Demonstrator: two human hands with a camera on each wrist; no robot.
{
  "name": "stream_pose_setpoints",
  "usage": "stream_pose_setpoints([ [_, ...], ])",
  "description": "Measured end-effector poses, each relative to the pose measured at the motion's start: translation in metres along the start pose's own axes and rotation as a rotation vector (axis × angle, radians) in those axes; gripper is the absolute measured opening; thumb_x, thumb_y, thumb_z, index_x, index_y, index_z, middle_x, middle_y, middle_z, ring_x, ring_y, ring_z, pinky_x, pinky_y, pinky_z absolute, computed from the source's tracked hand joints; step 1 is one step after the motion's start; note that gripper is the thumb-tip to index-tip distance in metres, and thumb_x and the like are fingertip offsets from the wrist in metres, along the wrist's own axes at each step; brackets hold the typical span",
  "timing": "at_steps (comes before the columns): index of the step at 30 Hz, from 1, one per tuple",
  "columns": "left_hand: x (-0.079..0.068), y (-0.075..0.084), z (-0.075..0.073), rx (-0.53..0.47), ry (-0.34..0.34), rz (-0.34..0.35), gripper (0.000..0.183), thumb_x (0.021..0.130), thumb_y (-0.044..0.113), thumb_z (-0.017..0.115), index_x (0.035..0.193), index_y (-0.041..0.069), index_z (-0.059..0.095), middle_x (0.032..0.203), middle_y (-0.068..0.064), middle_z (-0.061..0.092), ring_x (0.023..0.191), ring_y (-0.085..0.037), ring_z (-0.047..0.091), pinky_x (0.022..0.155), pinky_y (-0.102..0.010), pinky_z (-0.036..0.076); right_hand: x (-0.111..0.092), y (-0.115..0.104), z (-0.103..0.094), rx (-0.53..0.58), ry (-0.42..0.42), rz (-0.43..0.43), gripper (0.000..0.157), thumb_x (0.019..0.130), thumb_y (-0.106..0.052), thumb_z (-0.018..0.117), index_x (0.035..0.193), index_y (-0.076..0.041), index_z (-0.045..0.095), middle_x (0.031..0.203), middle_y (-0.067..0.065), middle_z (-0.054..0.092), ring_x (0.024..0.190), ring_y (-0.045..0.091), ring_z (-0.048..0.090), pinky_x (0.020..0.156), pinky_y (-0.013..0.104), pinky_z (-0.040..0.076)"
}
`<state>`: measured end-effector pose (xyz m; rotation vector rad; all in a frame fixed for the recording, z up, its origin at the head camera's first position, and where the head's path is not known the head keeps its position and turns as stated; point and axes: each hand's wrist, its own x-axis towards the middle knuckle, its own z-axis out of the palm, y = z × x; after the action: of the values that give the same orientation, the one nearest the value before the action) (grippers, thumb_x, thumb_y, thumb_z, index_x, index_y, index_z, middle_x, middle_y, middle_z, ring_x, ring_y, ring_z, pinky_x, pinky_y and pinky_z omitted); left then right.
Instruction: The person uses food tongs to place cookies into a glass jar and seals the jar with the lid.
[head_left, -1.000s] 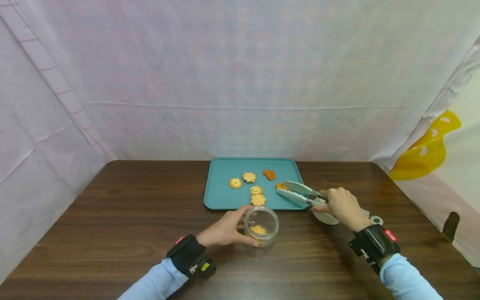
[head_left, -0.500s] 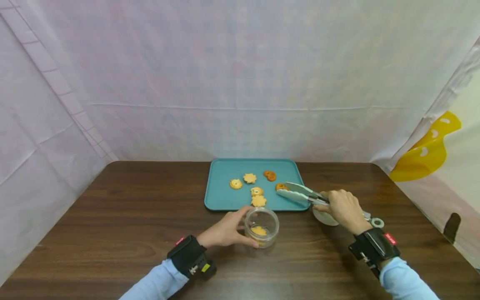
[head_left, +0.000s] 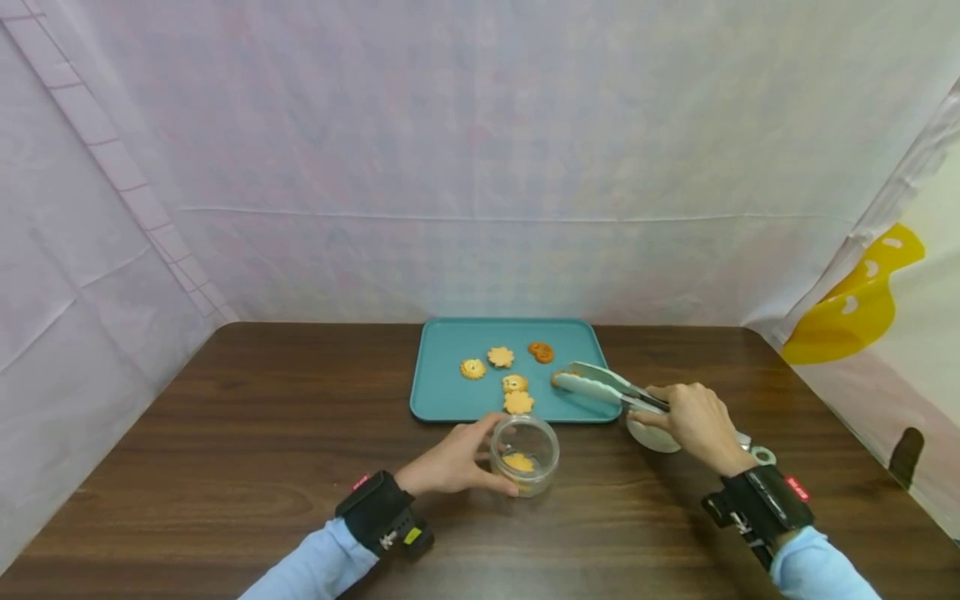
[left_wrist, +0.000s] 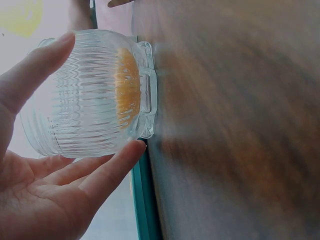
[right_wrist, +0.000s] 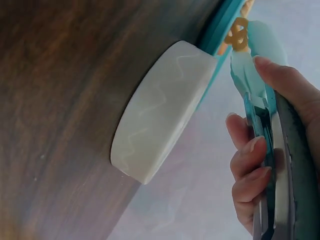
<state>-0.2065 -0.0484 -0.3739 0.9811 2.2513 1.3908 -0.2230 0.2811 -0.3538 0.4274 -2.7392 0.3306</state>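
My left hand (head_left: 456, 460) holds a clear ribbed glass jar (left_wrist: 82, 95), thumb on one side and fingers on the other. The jar stands upright on the table with yellow cookies (head_left: 518, 462) at its bottom. My right hand (head_left: 701, 425) grips a pair of tongs (head_left: 611, 385) with pale green tips, fingers and thumb wrapped round the handles. Between the tips sits a brown pretzel (right_wrist: 238, 35), over the right part of the teal tray (head_left: 442, 400). The tips partly hide this pretzel in the head view.
On the tray lie several flower-shaped and animal-face cookies (head_left: 501, 357), plus more pretzels (head_left: 541, 352) toward the back. A white round object like a lid (right_wrist: 157, 110) stands on the table beside the tray, below my right hand. Cloth hangs behind the table.
The tongs' tips have come together around the pretzel. My right hand has shifted slightly to the right. The left hand and jar stay in place.
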Motion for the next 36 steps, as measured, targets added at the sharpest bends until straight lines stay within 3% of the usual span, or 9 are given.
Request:
stream_pose_setpoints([
  [5,0.0,0.0,0.0,0.004,-0.002,-0.003,0.073,0.07,0.018,0.076,0.129,0.004,0.036,0.125,-0.016,0.046,0.114,-0.029,0.047,0.088,-0.023,0.048,-0.006,-0.003,-0.005,0.032,-0.003,0.018,0.046,0.07,-0.037,0.073,0.098,-0.001,0.069,0.082,0.014,0.067,0.051,0.012,0.043,0.038,0.023,0.034],
  [11,-0.001,0.001,0.0,0.0,-0.001,-0.006,0.073,0.07,0.017,0.076,0.129,0.004,0.036,0.125,-0.017,0.045,0.114,-0.03,0.047,0.089,-0.024,0.048,-0.01,-0.009,-0.014,0.035,0.024,0.017,0.05,0.068,-0.04,0.073,0.099,-0.001,0.068,0.082,0.016,0.067,0.047,0.011,0.038,0.036,0.022,0.028],
  [22,0.001,-0.001,0.0,0.023,0.001,0.022,0.074,0.069,0.019,0.077,0.128,0.005,0.036,0.124,-0.014,0.047,0.113,-0.028,0.049,0.088,-0.021,0.048,-0.019,-0.023,-0.027,0.104,0.054,-0.039,0.046,0.07,-0.037,0.073,0.1,-0.002,0.068,0.077,0.008,0.068,0.042,0.001,0.018,0.035,0.016,0.017],
  [31,0.001,0.001,-0.001,-0.009,-0.004,0.034,0.072,0.069,0.015,0.076,0.128,0.003,0.036,0.124,-0.016,0.048,0.114,-0.028,0.048,0.089,-0.024,0.047,-0.028,-0.034,-0.041,0.155,0.077,-0.075,0.045,0.068,-0.033,0.075,0.1,-0.002,0.068,0.068,0.001,0.065,0.041,-0.002,0.017,0.038,0.014,0.016],
  [36,0.0,0.002,-0.001,-0.009,-0.003,0.027,0.072,0.069,0.015,0.076,0.128,0.004,0.036,0.124,-0.015,0.048,0.114,-0.027,0.048,0.089,-0.024,0.048,-0.032,-0.037,-0.044,0.216,0.099,-0.127,0.042,0.066,-0.027,0.076,0.101,-0.006,0.068,0.078,0.007,0.068,0.042,-0.005,0.03,0.037,0.012,0.023],
])
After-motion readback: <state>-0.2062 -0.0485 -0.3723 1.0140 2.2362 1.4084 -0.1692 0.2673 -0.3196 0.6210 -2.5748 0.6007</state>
